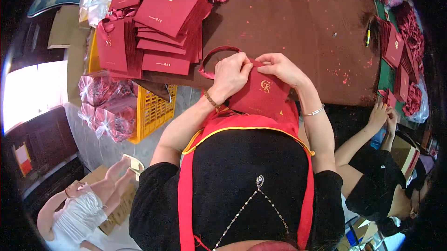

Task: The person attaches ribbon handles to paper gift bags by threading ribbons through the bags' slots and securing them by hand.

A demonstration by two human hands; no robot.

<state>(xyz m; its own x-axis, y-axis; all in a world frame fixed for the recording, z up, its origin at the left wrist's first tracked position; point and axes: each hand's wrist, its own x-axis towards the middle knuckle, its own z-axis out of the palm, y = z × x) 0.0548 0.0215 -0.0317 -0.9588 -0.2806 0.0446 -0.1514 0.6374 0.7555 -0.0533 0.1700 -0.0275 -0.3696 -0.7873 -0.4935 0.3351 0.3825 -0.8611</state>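
Observation:
A dark red gift bag (260, 93) with a gold emblem rests over my lap at the table's near edge. My left hand (231, 72) is closed in a pinch at the bag's upper left corner. From that corner a red ribbon (219, 52) loops out onto the brown cloth. My right hand (281, 68) pinches the top edge close by, thumb and fingers pressed together on the bag. The exact ends of the ribbon under my fingertips are hidden.
Stacks of matching red bags (172, 6) stand at the far left of the brown-covered table (298, 23). Below them is a yellow crate (151, 111) beside plastic-wrapped bundles (109, 111). At right a co-worker (372, 167) handles red bags; another person (84, 209) is at lower left.

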